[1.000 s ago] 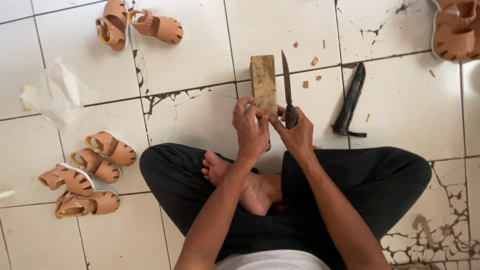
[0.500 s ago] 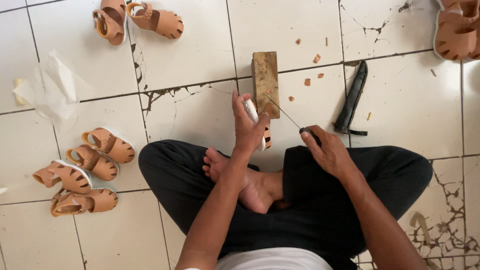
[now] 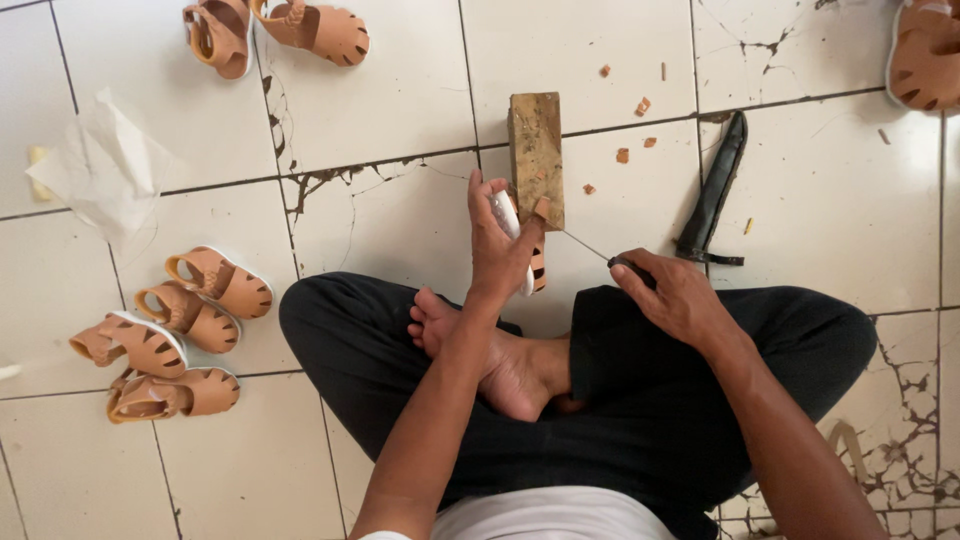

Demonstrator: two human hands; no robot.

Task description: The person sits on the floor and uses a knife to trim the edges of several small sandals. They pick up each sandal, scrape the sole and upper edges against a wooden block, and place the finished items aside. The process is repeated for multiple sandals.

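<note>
Left hand (image 3: 500, 250) grips a small tan sandal (image 3: 522, 250) with white sole, held upright against the near end of a wooden block (image 3: 537, 155) on the tiled floor (image 3: 400, 90). Right hand (image 3: 675, 295) closed around a knife (image 3: 600, 253), blade tip toward the sandal. Black sheath (image 3: 713, 190) lies right of the block.

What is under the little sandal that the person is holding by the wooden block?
Cracked white floor tile lies under the sandal. The left hand hides most of it, so whether it rests against the wooden block is unclear.

L hand (image 3: 497, 243) raised, grip closed; R hand (image 3: 672, 295) fisted, both arms extended fwd.
</note>
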